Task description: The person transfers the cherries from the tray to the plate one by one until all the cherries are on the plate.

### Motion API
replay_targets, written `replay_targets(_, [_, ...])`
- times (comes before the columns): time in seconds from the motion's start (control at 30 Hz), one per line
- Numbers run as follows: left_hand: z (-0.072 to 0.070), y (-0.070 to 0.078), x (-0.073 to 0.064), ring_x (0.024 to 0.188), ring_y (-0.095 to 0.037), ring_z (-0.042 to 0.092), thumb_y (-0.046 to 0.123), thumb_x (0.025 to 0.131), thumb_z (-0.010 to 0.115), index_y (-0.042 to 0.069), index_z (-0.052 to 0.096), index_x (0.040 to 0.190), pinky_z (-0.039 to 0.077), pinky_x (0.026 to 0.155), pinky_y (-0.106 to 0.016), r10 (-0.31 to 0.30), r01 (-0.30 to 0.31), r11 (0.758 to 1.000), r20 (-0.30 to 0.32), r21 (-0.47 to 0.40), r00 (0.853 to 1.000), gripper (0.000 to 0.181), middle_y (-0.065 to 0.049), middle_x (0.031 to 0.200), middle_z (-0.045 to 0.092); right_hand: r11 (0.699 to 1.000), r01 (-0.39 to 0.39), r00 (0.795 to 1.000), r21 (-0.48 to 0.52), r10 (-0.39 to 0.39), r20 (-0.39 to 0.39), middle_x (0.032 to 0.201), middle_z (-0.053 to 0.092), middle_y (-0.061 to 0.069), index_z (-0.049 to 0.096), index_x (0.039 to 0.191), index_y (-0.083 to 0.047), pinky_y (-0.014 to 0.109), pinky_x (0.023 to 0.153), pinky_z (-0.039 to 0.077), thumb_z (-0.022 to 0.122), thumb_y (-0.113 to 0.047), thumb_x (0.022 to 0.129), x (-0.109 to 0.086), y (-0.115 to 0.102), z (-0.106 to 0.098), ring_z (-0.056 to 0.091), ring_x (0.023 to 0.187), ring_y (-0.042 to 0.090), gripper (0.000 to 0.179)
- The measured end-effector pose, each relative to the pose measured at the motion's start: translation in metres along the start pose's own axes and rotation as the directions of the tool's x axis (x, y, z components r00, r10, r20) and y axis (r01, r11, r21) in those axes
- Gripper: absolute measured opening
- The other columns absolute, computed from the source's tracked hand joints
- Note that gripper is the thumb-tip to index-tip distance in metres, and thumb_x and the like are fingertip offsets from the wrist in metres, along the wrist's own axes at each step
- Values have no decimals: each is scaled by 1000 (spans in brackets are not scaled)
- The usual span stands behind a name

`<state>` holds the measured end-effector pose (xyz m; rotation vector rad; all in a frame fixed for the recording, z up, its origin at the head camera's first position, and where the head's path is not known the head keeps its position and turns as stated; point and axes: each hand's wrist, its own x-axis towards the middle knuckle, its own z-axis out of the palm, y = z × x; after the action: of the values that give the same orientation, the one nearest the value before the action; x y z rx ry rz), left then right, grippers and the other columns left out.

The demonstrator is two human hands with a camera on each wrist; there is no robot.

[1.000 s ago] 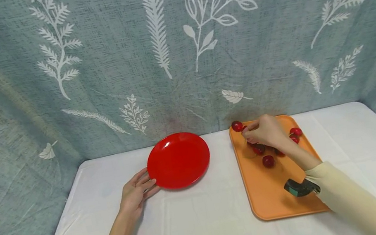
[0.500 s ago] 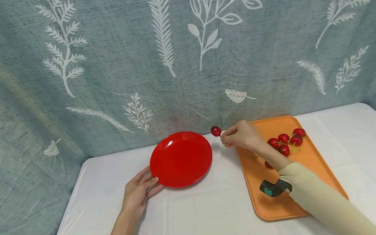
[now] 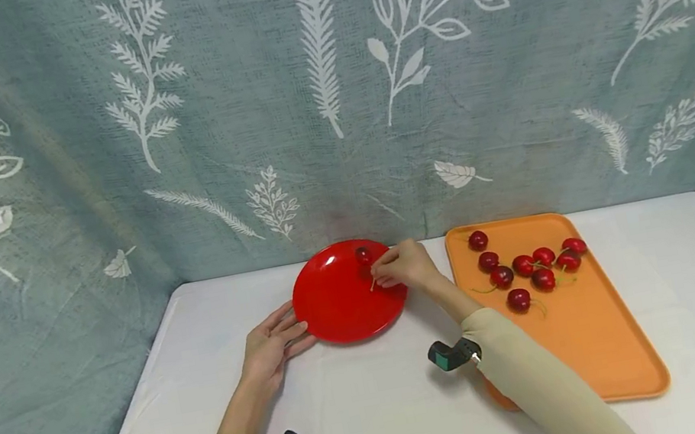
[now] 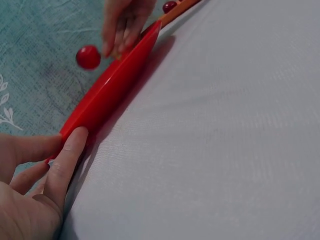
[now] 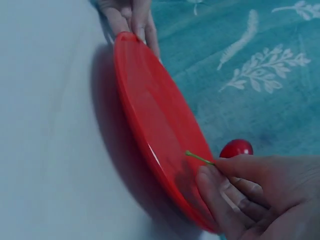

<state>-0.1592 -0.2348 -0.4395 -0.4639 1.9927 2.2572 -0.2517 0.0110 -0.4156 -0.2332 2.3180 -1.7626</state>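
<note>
In the head view I'm seeing a left hand (image 3: pixel 268 350) touching a red plate (image 3: pixel 342 303), its fingers (image 3: pixel 284 312) resting apart. The right hand (image 3: pixel 403 264) is holding a cherry (image 3: pixel 362 254) over it. More cherries (image 3: pixel 543 280) are lying on an orange tray (image 3: pixel 611 349). In the left wrist view, that cherry is showing apart from the plate. In the right wrist view, fingertips (image 5: pixel 206 174) are pinching its green stem (image 5: pixel 197 157).

Head view bright, fairly even; you get small white glare spot on far rim of red plate (image 3: pixel 342 303), soft shadow on white cloth (image 3: pixel 367 407) under your R sleeve (image 3: pixel 534 362). L wrist view dimmer, greyish; cherry (image 4: pixel 88 57) & your R hand (image 4: pixel 127 22) sl. blurred, pinkish-dark plate shadow on cloth. R wrist view dim w/ blue cast; broad soft shadow beside plate, thin glare streak along rim, your L hand (image 5: pixel 132 20) bit soft at top.
</note>
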Motion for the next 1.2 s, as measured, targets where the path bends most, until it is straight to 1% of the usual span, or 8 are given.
replay_targets(0.13, [5, -3, 4, 92, -19, 72, -4, 93, 59, 1, 37, 149, 59, 79, -32, -3, 3, 1000, 0, 6, 1000, 60, -25, 141, 50, 998, -46, 998, 31, 47, -31, 88, 72, 25, 71, 96, 16, 29, 62, 61, 68, 4, 88, 8, 3, 12, 72, 68, 24, 15])
replay_targets(0.23, [4, -4, 5, 90, -18, 72, -6, 93, 58, 2, 38, 149, 59, 78, -31, -2, 3, 1000, -23, 14, 1000, 59, -25, 140, 50, 995, -67, 997, 69, 69, -36, 87, 72, 24, 72, 96, 15, 27, 61, 60, 68, 2, 89, 13, 3, 25, 71, 63, 18, 16])
replay_targets(0.3, [1, -5, 5, 91, -17, 72, -5, 94, 57, 1, 36, 149, 59, 78, -31, -2, 2, 1000, -17, 17, 1000, 60, -26, 142, 49, 993, -81, 995, 88, 86, -47, 85, 72, 23, 72, 96, 14, 25, 60, 60, 68, 1, 89, 17, 3, 34, 69, 59, 14, 16])
replay_targets(0.43, [2, -6, 5, 92, -19, 72, -4, 94, 57, 1, 36, 150, 58, 80, -32, -5, 5, 1000, -3, 11, 1000, 59, -27, 142, 48, 988, -126, 985, 92, 135, -108, 79, 72, 21, 72, 94, 13, 22, 57, 58, 69, -2, 89, 21, 5, 45, 66, 54, 10, 17])
replay_targets(0.57, [4, -6, 5, 92, -19, 72, -5, 94, 57, 0, 37, 149, 59, 79, -32, 2, -2, 1000, 0, 10, 1000, 59, -26, 140, 50, 985, -148, 974, 92, 161, -161, 76, 72, 20, 73, 91, 12, 21, 54, 57, 70, -2, 87, 25, 6, 47, 66, 52, 10, 15])
replay_targets(0.8, [5, -6, 5, 92, -19, 72, -6, 94, 56, 0, 36, 149, 59, 80, -33, 13, -13, 1000, 1, 0, 1000, 59, -26, 140, 50, 981, -155, 969, 121, 174, -174, 77, 72, 21, 73, 90, 13, 21, 52, 57, 71, -2, 87, 24, 3, 45, 67, 52, 12, 16])
replay_targets(1.0, [4, -5, 7, 92, -17, 72, -6, 94, 56, 1, 36, 149, 59, 80, -33, 12, -12, 1000, -2, 5, 1000, 59, -25, 141, 50, 989, -139, 969, 59, 148, -197, 76, 72, 21, 73, 88, 13, 21, 51, 56, 70, -1, 87, 21, -4, 46, 67, 51, 14, 14])
replay_targets(1.2, [2, -4, 6, 93, -17, 71, -5, 95, 56, 0, 35, 150, 58, 82, -31, 5, -5, 1000, 4, 15, 1000, 59, -26, 142, 48, 984, -180, 962, -1, 176, -209, 71, 71, 19, 74, 82, 12, 21, 51, 57, 71, 0, 86, 17, -10, 45, 67, 52, 17, 13])
